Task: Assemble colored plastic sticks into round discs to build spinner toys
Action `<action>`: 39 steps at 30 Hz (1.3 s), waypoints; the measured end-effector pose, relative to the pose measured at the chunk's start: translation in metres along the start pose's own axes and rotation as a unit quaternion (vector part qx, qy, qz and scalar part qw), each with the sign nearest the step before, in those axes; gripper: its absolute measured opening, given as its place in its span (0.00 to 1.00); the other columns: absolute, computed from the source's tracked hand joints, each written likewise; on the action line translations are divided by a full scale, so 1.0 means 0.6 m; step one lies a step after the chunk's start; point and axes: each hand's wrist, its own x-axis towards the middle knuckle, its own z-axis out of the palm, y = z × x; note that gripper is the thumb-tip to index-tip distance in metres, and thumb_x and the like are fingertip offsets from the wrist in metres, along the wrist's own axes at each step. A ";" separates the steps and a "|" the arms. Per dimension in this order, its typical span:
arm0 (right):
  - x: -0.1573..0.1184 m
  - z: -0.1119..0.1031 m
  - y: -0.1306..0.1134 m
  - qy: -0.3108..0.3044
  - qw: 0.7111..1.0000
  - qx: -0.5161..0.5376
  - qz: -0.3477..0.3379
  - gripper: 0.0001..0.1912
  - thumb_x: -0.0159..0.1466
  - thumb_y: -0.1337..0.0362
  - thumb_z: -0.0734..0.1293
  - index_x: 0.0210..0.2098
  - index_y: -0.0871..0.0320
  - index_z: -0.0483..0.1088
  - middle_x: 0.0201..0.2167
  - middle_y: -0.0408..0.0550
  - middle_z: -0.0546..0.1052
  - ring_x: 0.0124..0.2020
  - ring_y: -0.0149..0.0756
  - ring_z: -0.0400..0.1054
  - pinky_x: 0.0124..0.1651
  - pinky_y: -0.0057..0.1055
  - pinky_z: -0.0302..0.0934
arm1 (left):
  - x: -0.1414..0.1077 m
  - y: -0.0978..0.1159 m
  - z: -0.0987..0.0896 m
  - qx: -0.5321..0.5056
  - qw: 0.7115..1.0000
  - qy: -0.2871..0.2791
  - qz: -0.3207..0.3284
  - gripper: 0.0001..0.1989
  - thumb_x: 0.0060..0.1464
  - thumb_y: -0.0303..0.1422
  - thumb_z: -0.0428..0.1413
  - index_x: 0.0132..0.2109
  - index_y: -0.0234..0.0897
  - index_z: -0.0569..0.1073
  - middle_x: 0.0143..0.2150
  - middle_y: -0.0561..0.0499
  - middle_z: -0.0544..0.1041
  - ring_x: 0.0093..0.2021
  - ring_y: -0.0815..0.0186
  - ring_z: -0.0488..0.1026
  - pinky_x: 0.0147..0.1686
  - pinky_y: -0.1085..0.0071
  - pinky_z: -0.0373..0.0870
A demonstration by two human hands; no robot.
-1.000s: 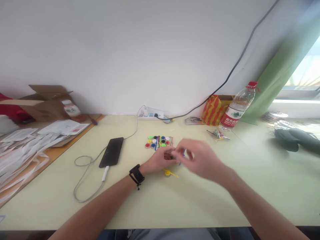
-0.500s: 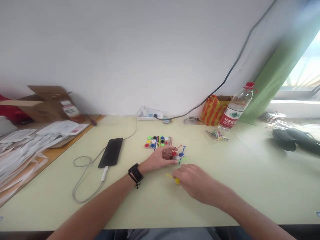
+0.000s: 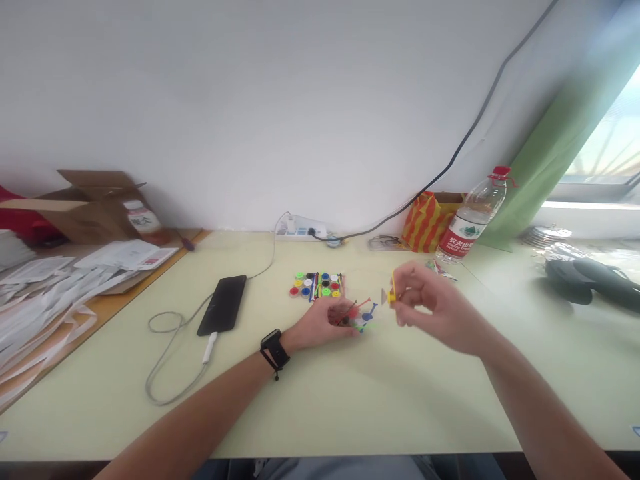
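Raised above the table, my right hand pinches a small yellow plastic piece with a clear, cone-like part on its left side. My left hand rests low over the table, fingers curled round a cluster of small plastic pieces. A blue piece with a thin stick and a red piece stick out of that cluster; my fingers hide the rest. Just behind the left hand lie rows of round coloured caps in red, blue, yellow, green, black and white, with thin coloured sticks between them.
A phone on a grey cable lies at left. Against the wall are a power strip, a striped bag and a large water bottle. Papers, white strips and a cardboard box fill the far left. A dark handheld device lies right.
My right hand has lifted and moved right and away from me with the yellow piece, which has turned upright. My left hand has shifted slightly, still curled round the cluster.
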 end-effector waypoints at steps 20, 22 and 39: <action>0.074 0.021 0.018 0.188 0.979 -0.067 -0.031 0.14 0.64 0.52 0.72 0.37 0.58 0.78 0.30 0.50 0.81 0.29 0.40 0.76 0.31 0.34 0.73 | 0.000 -0.015 0.004 0.020 0.998 0.065 0.017 0.19 0.52 0.43 0.69 0.44 0.33 0.78 0.34 0.51 0.73 0.32 0.68 0.67 0.33 0.71 0.67; 0.071 0.027 0.019 0.168 0.981 -0.098 -0.016 0.11 0.65 0.56 0.71 0.37 0.57 0.78 0.28 0.48 0.80 0.28 0.39 0.76 0.30 0.33 0.70 | 0.000 -0.014 0.005 0.034 0.996 0.077 0.019 0.17 0.52 0.42 0.68 0.42 0.34 0.78 0.34 0.51 0.73 0.32 0.68 0.67 0.34 0.71 0.67; 0.080 0.010 -0.033 0.025 0.977 -0.211 -0.032 0.07 0.65 0.64 0.68 0.36 0.56 0.79 0.27 0.45 0.79 0.27 0.35 0.71 0.30 0.31 0.66 | 0.001 -0.021 0.008 0.078 0.991 0.107 0.020 0.15 0.54 0.39 0.66 0.44 0.35 0.77 0.36 0.49 0.76 0.33 0.67 0.68 0.35 0.69 0.68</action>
